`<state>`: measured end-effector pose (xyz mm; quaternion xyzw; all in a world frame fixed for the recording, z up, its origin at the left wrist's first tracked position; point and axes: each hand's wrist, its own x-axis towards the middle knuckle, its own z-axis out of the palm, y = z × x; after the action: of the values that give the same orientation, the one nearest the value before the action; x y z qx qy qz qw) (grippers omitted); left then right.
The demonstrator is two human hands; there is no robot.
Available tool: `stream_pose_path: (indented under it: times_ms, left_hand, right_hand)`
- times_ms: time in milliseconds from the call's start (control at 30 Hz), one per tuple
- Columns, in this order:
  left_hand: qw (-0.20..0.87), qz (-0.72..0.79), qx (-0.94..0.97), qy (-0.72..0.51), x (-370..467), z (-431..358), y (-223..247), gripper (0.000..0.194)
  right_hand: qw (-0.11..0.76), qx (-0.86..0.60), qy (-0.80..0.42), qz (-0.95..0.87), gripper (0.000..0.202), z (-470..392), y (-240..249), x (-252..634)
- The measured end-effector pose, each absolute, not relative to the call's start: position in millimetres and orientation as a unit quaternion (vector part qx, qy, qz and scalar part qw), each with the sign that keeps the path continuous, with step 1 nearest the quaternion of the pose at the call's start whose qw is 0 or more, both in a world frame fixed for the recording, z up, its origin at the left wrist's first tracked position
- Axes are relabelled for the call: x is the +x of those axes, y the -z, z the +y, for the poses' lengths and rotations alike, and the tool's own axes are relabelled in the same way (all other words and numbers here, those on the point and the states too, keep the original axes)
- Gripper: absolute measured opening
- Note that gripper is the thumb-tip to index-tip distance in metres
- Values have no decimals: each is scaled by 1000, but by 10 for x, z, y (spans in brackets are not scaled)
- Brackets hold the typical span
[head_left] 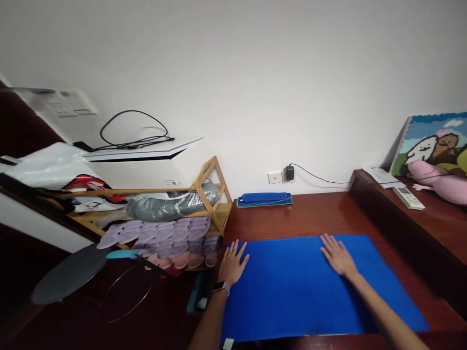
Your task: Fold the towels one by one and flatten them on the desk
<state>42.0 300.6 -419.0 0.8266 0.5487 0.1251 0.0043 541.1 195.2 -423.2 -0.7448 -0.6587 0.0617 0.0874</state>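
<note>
A blue cloth (288, 287) lies spread flat on the reddish-brown wooden table (292, 218), with a small white tag at its near left corner. My left hand (232, 262), with a watch on its wrist, rests at the cloth's left edge, fingers spread. On the far part of the cloth, right of its middle, my right hand (338, 255) lies flat with its fingers stretched out. Neither hand grips anything. Behind them, against the wall, sits a folded blue cloth (264, 199) with a greenish edge.
A wooden rack (215, 194) at left holds slippers (156, 233) and a white box (142, 172) with a black cable on top. A round grey stool (75, 274) stands below. On the raised right surface are a remote (408, 198) and a pink plush toy (438, 180). A charger (290, 172) is plugged into the wall.
</note>
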Motion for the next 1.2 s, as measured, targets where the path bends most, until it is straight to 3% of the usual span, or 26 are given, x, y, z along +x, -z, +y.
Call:
stream_pose_path:
  times_ms: [167, 500, 600, 700, 867, 967, 1067, 1200]
  left_hand:
    - [7, 560, 822, -109, 442, 3036, 4150, 59]
    - [-10, 585, 798, -145, 444, 3165, 4236, 64]
    - [-5, 590, 793, -152, 442, 3150, 4263, 64]
    - [12, 594, 793, -138, 433, 3161, 4240, 65]
    - [39, 590, 799, -106, 387, 3190, 4187, 68]
    - [22, 584, 802, -122, 368, 3187, 4215, 67]
    - [11, 579, 803, -140, 366, 3179, 4243, 67]
    - [16, 588, 799, -127, 388, 3168, 4198, 68]
  right_hand:
    - [64, -844, -48, -530, 77, 1701, 4400, 6664]
    - [49, -866, -63, -494, 77, 1785, 4198, 6561]
    - [55, -861, -32, -504, 76, 1950, 4098, 6131]
    - [113, -790, 4, -603, 71, 2144, 3984, 5176]
    - [160, -626, -102, -756, 67, 2352, 3806, 3219]
    - [161, -570, -150, -792, 66, 2438, 3800, 2552]
    - [148, -563, -162, -797, 68, 2488, 3860, 2518]
    - [119, -632, -124, -756, 68, 2376, 3974, 3448]
